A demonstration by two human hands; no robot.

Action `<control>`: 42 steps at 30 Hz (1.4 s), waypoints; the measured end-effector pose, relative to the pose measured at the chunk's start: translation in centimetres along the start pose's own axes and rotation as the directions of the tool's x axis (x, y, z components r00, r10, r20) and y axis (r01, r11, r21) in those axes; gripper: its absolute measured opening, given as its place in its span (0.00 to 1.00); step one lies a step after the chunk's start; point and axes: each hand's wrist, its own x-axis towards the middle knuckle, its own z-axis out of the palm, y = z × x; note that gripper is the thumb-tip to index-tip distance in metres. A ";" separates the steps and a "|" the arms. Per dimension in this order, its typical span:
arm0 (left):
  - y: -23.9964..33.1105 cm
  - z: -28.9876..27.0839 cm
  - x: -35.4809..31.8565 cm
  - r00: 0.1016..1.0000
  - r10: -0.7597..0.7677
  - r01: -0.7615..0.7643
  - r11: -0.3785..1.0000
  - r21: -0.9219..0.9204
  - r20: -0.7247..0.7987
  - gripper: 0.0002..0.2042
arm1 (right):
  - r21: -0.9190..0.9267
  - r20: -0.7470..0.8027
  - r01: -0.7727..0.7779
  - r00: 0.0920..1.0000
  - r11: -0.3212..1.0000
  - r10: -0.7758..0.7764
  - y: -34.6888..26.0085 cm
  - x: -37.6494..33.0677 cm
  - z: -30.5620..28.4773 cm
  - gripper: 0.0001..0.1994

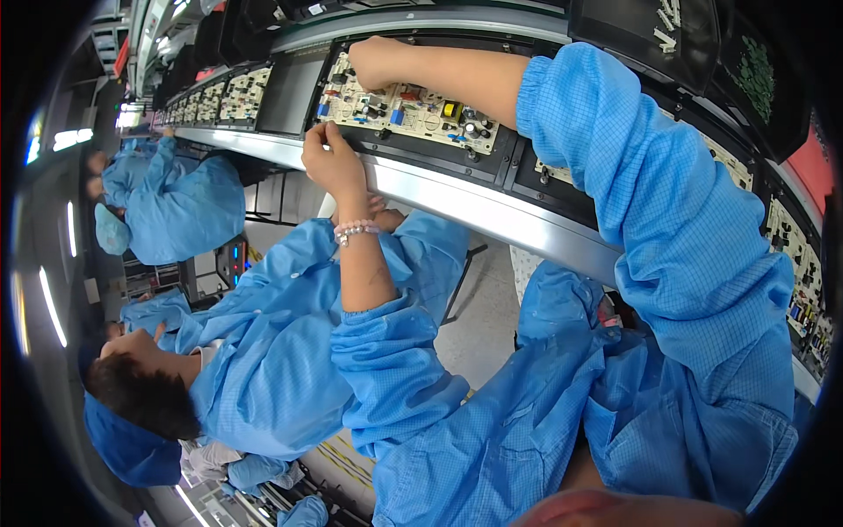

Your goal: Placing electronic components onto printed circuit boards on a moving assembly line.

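A cream circuit board (421, 119) with many parts, among them a yellow transformer and blue blocks, lies in a black carrier (504, 172) on the line in front of me. My right hand (379, 63) reaches across to the board's far left end, its fingers curled down over the parts. Whatever its fingertips grip is hidden. My left hand (334, 162), with a beaded bracelet (355, 229) on the wrist, is raised by the near left corner of the board. Its thumb and fingers are pinched together, and anything between them is too small to name.
A metal rail (465, 198) edges the line on my side. More boards (244, 95) in carriers stand along it to the left and right. Black bins (654, 39) with small white and green parts are at the far right. A co-worker in blue (272, 351) sits close on my left.
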 end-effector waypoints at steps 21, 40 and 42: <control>-1.6 -0.6 3.9 0.997 -0.023 0.050 0.917 -0.395 0.072 0.11 | -0.075 0.442 0.417 0.828 0.906 -0.344 0.6 -46.0 -9.7 0.07; -3.7 0.4 9.4 0.770 0.541 -0.606 0.785 0.127 0.338 0.03 | 0.323 -0.066 0.106 0.994 0.940 -0.089 2.0 -47.6 -8.2 0.07; -3.2 0.6 9.6 0.710 0.604 -0.686 0.710 0.160 0.361 0.03 | 0.331 -0.063 0.087 0.996 0.940 -0.070 2.0 -47.8 -8.3 0.07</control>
